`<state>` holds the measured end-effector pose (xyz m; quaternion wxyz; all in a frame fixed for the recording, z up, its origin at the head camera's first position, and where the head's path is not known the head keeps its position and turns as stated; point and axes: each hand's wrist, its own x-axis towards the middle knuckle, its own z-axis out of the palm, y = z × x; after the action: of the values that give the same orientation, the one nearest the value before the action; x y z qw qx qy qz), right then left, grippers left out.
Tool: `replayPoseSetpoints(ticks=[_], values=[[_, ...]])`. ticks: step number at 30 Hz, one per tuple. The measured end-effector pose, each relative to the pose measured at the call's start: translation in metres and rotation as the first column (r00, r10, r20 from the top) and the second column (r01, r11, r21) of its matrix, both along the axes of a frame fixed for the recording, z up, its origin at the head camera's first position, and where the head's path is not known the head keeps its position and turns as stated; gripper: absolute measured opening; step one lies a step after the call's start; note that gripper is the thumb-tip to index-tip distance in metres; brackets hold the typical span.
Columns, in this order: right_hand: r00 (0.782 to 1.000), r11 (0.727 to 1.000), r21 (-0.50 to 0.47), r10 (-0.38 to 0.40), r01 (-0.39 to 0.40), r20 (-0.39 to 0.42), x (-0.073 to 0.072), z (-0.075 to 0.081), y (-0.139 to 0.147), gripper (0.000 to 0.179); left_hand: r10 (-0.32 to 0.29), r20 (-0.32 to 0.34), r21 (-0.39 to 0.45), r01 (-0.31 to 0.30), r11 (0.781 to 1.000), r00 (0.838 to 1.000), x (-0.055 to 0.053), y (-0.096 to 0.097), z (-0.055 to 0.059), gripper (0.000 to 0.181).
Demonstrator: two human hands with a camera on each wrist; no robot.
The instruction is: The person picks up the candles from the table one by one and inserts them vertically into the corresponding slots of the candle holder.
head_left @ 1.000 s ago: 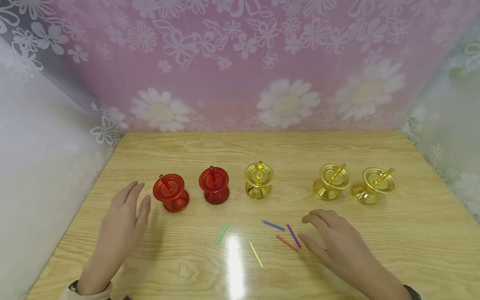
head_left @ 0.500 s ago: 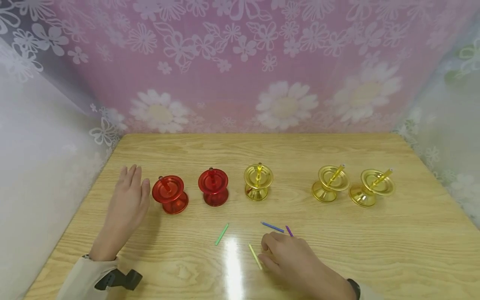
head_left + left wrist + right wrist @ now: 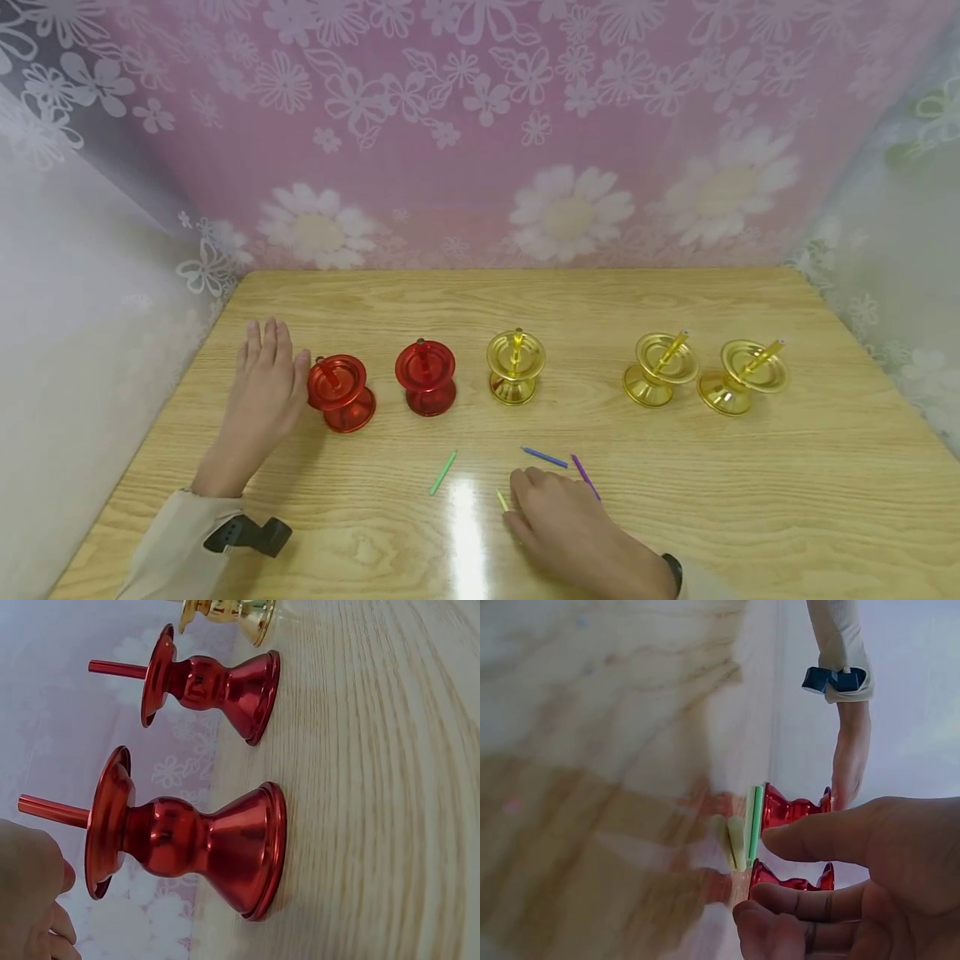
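Head view: I see the left hand (image 3: pixel 262 396) released, fingers straight, at nine o'clock of the outer red candlestick (image 3: pixel 341 390); the right hand (image 3: pixel 562 521) half hides the yellow candle (image 3: pixel 502 500) toward nine. Left wrist: a second red candlestick (image 3: pixel 201 684) stands at twelve. Right wrist: thumb and fingers gape loosely, grasping nothing.

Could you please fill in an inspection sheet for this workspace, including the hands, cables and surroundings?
Surface: wood-grain table, with a bright reflection near the front.
Job's things: two red holders and three gold holders, standing; green stick, blue stick and purple stick lying loose; yellow stick partly hidden.
Clutter: nothing seen.
Left hand: fingers straight, beside the leftmost red holder; contact unclear.
Right hand: at the yellow stick, thumb and fingertips apart.
Cables: nothing seen.
Surroundings: pink floral backdrop, pale sides.
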<state>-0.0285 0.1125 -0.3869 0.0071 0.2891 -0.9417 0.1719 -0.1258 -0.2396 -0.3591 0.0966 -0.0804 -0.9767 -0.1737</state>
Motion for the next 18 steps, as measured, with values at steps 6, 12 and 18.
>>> replayPoseSetpoints(ticks=[6, 12, 18], values=[[0.999, 0.999, 0.021, -0.031, 0.030, 0.028, 0.0002, -0.0009, -0.0052, 0.028, 0.009, 0.045, -0.024, -0.008, 1.000, 0.999, -0.0038, 0.0015, -0.0002, 0.060], [0.997, 0.994, 0.079, -0.075, 0.074, 0.004, 0.0030, -0.0036, -0.0095, 0.030, 0.015, 0.079, -0.031, -0.012, 0.999, 0.997, -0.0056, 0.0050, -0.0005, 0.061], [0.996, 0.988, 0.121, -0.093, 0.091, 0.015, 0.0035, -0.0065, -0.0105, 0.029, 0.021, 0.069, -0.030, -0.019, 0.999, 0.997, -0.0053, 0.0061, -0.0030, 0.060]])
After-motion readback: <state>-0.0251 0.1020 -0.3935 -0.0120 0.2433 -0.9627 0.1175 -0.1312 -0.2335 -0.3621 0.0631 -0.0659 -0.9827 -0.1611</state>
